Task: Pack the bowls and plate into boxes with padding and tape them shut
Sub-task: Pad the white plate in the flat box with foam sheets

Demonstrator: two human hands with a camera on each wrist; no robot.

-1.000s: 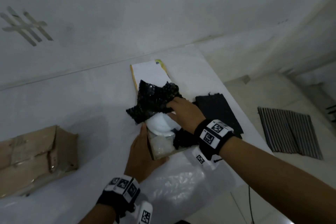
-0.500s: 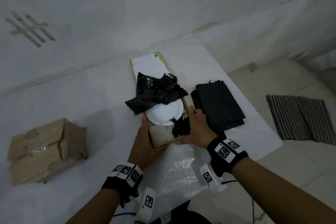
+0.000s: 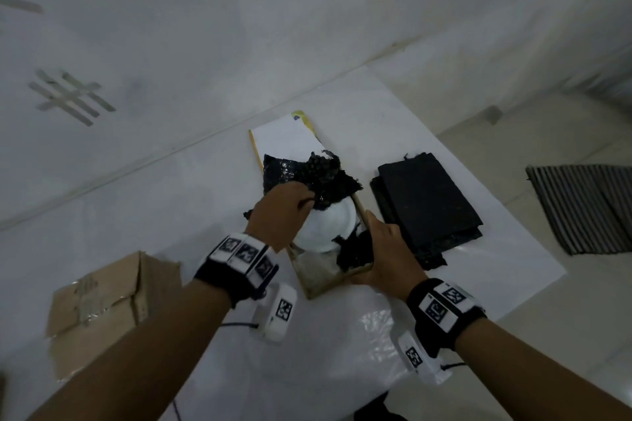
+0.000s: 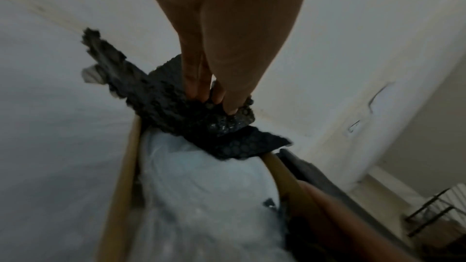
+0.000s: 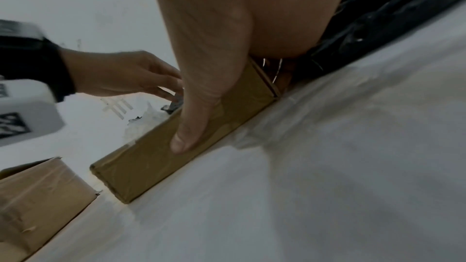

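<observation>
An open cardboard box [image 3: 318,287] sits mid-table. Inside lies a white dish [image 3: 326,229], with clear wrap at the near end. Black bubble wrap [image 3: 318,174] drapes over the far end of the box. My left hand [image 3: 301,200] reaches over the dish and pinches the near edge of this wrap; the left wrist view shows the fingertips [image 4: 228,105] curled into the bubble wrap [image 4: 181,115]. My right hand [image 3: 374,244] grips the box's near right corner. In the right wrist view its thumb [image 5: 191,127] presses on the box's outer wall [image 5: 146,168].
A taped cardboard box [image 3: 99,308] lies at the left. A stack of black padding sheets [image 3: 427,202] lies just right of the open box. Clear plastic film [image 3: 369,338] covers the near table edge. The box's white lid flap [image 3: 285,140] points away. A striped mat [image 3: 588,208] lies on the floor.
My right hand let go of the black wrap and came down to the box's right corner. My left hand left the box's left side and took hold of the wrap.
</observation>
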